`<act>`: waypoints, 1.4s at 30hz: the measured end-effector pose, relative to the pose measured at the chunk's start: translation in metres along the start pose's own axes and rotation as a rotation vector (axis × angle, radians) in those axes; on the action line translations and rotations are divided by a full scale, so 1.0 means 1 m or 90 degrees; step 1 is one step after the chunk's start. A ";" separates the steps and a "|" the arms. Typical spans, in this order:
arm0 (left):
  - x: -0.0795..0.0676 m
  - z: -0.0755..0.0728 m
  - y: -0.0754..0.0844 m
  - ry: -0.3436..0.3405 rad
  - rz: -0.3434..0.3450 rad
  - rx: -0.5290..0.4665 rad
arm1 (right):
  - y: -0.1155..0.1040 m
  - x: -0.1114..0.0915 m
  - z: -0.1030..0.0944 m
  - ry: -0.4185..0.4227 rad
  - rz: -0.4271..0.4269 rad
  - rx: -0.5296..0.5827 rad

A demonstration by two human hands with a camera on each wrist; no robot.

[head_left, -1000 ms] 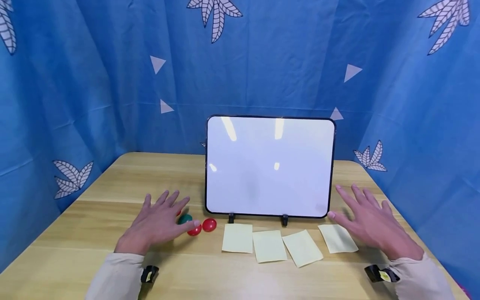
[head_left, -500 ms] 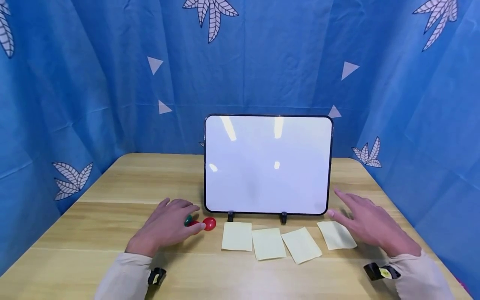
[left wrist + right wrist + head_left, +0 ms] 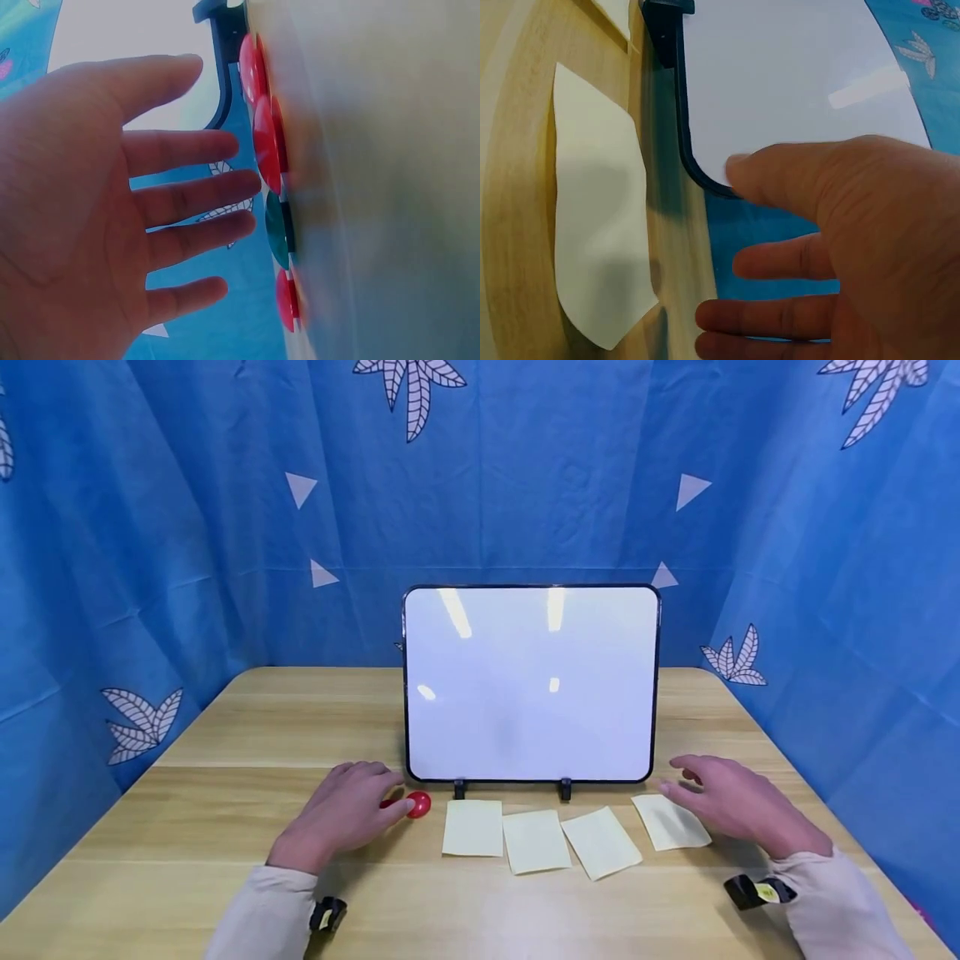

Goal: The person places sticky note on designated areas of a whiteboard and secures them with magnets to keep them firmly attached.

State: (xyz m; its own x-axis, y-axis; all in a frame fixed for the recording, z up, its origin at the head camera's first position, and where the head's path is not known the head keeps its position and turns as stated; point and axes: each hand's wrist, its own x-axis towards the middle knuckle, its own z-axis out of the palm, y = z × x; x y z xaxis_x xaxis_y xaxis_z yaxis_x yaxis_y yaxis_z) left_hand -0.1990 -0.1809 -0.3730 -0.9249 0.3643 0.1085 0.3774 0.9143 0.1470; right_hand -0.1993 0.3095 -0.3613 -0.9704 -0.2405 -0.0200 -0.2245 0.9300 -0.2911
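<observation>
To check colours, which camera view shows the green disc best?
Left wrist view: the green disc shows plainly between red discs. In the head view, the left hand hides it; the right wrist view lacks it.

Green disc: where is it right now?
In the left wrist view, the green disc is on the table between two red discs, beside the left hand; hidden in the head view.

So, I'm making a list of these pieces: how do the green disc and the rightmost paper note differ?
The green disc is round and domed; the rightmost paper note is four-sided and thin. The disc is dark green, the note pale yellow. The disc sits among red discs, while the note is the one nearest the right hand. Both lie on the table.
</observation>
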 end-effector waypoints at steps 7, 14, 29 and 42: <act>0.002 0.002 0.004 -0.016 -0.013 0.010 | 0.007 0.004 -0.001 -0.035 0.036 -0.012; 0.003 0.003 0.010 -0.039 -0.024 0.001 | 0.012 0.006 0.001 -0.064 0.051 -0.008; 0.000 0.003 0.016 -0.051 -0.034 0.007 | 0.010 0.010 0.011 -0.088 0.059 0.033; 0.003 0.005 0.021 -0.042 -0.041 0.023 | 0.020 0.014 0.011 -0.098 0.054 0.132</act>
State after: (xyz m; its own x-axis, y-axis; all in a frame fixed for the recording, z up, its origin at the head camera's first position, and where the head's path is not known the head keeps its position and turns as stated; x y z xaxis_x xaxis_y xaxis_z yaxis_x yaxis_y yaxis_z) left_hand -0.1940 -0.1602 -0.3743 -0.9488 0.3140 0.0347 0.3158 0.9416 0.1167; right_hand -0.2161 0.3213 -0.3782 -0.9565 -0.2189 -0.1930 -0.1053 0.8757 -0.4712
